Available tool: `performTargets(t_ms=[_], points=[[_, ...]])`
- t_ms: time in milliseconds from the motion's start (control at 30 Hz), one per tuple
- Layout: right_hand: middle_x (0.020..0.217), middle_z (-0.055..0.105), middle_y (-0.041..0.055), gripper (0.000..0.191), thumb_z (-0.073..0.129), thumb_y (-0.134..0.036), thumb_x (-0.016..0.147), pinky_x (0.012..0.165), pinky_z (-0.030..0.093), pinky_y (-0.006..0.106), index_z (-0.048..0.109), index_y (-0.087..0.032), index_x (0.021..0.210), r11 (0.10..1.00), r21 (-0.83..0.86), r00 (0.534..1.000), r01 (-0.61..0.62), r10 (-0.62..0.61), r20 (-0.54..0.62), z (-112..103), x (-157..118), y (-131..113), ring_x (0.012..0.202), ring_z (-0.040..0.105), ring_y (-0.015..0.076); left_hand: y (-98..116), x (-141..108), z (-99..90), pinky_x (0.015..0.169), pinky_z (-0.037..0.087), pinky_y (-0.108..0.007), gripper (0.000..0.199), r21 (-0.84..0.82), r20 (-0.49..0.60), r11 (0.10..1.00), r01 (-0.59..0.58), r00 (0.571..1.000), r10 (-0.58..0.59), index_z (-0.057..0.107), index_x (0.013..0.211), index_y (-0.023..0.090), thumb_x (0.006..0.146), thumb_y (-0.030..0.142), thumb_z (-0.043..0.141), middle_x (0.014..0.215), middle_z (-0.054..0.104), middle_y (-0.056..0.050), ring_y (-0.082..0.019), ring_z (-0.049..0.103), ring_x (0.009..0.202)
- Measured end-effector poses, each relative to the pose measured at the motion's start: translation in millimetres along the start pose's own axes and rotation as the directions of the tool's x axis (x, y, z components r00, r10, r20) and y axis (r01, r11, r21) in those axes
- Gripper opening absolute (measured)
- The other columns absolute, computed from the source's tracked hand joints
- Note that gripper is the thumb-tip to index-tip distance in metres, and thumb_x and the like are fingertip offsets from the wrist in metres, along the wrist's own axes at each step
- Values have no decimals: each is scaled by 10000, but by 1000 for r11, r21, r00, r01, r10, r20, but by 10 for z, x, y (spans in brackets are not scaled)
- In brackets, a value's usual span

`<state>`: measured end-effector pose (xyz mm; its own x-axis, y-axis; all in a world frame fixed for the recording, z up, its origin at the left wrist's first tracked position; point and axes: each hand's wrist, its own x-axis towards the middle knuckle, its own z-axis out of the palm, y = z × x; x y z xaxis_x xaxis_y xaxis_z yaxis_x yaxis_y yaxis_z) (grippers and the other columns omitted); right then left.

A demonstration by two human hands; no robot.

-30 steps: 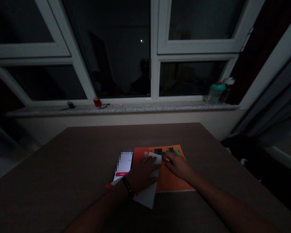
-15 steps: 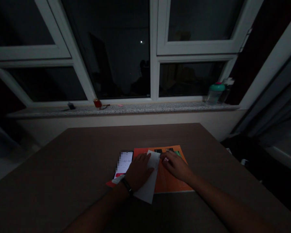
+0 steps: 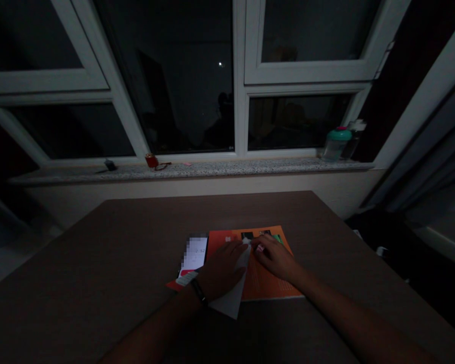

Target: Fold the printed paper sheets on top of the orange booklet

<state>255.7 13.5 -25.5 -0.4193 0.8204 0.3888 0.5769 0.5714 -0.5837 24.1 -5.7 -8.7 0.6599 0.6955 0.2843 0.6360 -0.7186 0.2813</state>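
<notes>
Okay, left hand [image 3: 223, 270]: grip wide, flat on white paper [image 3: 233, 298].
Right hand [image 3: 275, 258]: grip narrow, at paper's top corner.
Under/beside: orange booklet [image 3: 269, 283], phone [image 3: 193, 255], desk [image 3: 98, 253].

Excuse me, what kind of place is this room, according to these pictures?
It is probably a room in a home, perhaps a flat, seen at night. A white-framed window has dark panes, a speckled stone sill holds a plastic drinking bottle, and a plain brown table stands before it.
</notes>
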Motion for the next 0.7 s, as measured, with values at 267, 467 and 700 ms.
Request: performTargets(t_ms=[267,467,700], points=[[1008,618,80,209,523,-157,876,842,461,344,576,-190,1075,1000,22,999,-7,8,-49,6,10,-4,953,582,213,44,16,-45,1115,343,-469,593,-30,102,993,-116,988,118,360,1398,242,863,167,604,1410,459,-86,-266,396,1329],[1110,639,89,333,539,-147,862,912,457,364,558,-217,1187,996,43,997,82,-82,-12,-11,-15,-23,1053,582,221,36,39,-38,1098,363,-476,591,-57,100,991,-118,987,123,364,1395,275,868,155,606,1401,469,-72,-262,417,1311],[1066,668,68,195,510,-251,947,905,454,334,627,-229,1101,997,21,995,69,-70,68,-64,-10,-89,1035,597,206,21,40,-28,1128,330,-462,711,-127,79,990,-56,995,66,310,1435,291,833,145,658,1450,420,-63,-245,367,1353]])
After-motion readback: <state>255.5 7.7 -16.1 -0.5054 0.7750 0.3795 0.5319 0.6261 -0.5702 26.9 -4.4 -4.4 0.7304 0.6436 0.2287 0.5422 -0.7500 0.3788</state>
